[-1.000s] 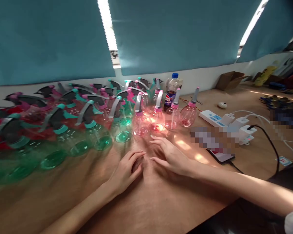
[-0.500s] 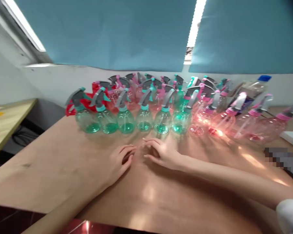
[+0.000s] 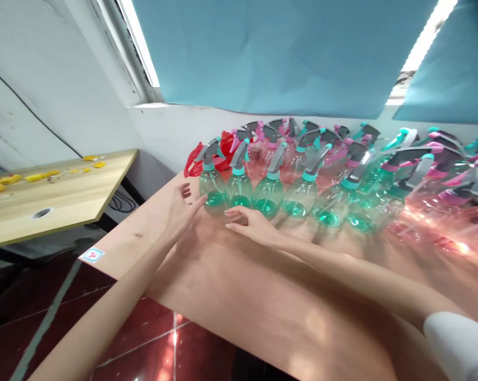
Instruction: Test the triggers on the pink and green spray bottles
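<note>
Head view: leftmost green spray bottle (image 3: 212,184), upright, just right of the nearer left hand (image 3: 178,208); contact unclear. Left spread, right hand (image 3: 253,226) loosely curled, both empty.

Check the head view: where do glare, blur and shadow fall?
Head view: glare flares on the clear pink plastic spray bottles at right, smeared and stretched; head view: glossy patches lie on the brown wood-toned table, and dark shadow runs below the bare right forearm.
</note>
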Available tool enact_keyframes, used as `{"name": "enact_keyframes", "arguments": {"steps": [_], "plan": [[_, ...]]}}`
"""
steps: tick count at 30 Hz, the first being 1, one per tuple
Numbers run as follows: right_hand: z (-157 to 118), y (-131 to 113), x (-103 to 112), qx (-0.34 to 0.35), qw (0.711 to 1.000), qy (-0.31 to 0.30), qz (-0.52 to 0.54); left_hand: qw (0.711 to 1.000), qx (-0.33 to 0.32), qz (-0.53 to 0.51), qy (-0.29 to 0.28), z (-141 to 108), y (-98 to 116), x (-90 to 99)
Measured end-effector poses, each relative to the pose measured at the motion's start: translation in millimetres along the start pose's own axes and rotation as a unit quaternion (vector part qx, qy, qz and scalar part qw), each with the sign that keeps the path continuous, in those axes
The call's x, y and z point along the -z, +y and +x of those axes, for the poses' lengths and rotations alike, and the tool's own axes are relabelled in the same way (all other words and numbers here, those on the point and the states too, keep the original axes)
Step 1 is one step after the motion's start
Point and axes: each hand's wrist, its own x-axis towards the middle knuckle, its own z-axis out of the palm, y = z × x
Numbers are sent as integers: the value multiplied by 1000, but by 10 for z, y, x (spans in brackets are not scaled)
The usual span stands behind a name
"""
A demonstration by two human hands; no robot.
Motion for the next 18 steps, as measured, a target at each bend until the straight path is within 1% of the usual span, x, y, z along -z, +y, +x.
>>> {"name": "enact_keyframes", "arguments": {"steps": [4, 6, 9, 14, 18], "plan": [[191, 124, -61, -42, 999, 5, 34, 999, -36, 6, -17, 188, 65, -174], [229, 171, -60, -56, 997, 3, 44, 998, -60, 11, -26, 232, 82, -268], [239, 203, -51, -68, 996, 0, 55, 996, -84, 25, -21, 265, 89, -355], [235, 205, -41, -83, 994, 3, 64, 993, -107, 49, -12, 317, 53, -373], [206, 183, -19, -95, 993, 1, 71, 991, -106, 78, -11, 322, 18, -281]]}}
